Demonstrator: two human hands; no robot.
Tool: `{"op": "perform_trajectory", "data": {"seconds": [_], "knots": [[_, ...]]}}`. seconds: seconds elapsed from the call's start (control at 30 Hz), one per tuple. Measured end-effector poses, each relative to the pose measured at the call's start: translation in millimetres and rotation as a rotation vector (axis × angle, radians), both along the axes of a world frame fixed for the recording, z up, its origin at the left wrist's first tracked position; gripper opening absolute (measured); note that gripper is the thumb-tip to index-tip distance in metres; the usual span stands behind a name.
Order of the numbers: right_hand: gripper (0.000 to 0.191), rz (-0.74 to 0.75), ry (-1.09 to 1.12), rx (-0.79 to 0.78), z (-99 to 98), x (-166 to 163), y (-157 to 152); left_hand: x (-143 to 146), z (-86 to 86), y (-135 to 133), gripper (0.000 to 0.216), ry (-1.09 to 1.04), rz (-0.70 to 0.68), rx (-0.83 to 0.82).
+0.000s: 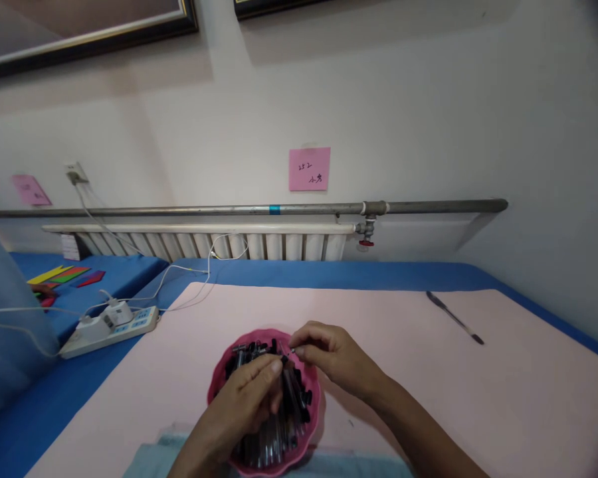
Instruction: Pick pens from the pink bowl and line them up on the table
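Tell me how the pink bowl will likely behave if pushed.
The bowl probably slides rather than tips, as it looks broad. Its glossy, scalloped shape suggests plastic, so it may flex slightly. The slim tubes piled inside would likely shift.

A person's left hand (246, 395) and right hand (336, 355) are bare, the left thumbnail (276, 366) short and rounded. Wrists (381, 388) and forearms (418, 421) are likewise uncovered.

Room lies beyond bowl (313, 430); power strip (140, 320) obstructs left.

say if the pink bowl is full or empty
Mostly full: clear and dark tubes crowd the bowl, leaving little of its inside bare.
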State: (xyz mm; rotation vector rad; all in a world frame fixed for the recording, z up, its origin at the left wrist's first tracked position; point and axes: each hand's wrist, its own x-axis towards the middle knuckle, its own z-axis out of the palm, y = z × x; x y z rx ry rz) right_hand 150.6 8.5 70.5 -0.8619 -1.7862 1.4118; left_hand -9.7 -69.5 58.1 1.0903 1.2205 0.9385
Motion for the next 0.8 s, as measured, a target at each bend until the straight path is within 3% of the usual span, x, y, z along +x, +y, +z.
{"op": "perform_trajectory", "data": {"seconds": [0.43, 0.67, 0.8], "knots": [[0.012, -0.004, 0.024, 0.007, -0.1, 1.5, -0.8, 0.9, 5.8, 0.7, 0.029, -0.063, 0.050, -0.083], [0.017, 0.033, -0.043, 0.065, 3.7, 0.1, -4.9, -1.5, 0.7, 1.8, 0.030, -0.080, 0.030, -0.074], [0.018, 0.076, -0.046, 0.016, 4.2, 1.2, -5.1, -1.7, -2.3, 2.8, 0.031, -0.066, 0.000, -0.071]]}}
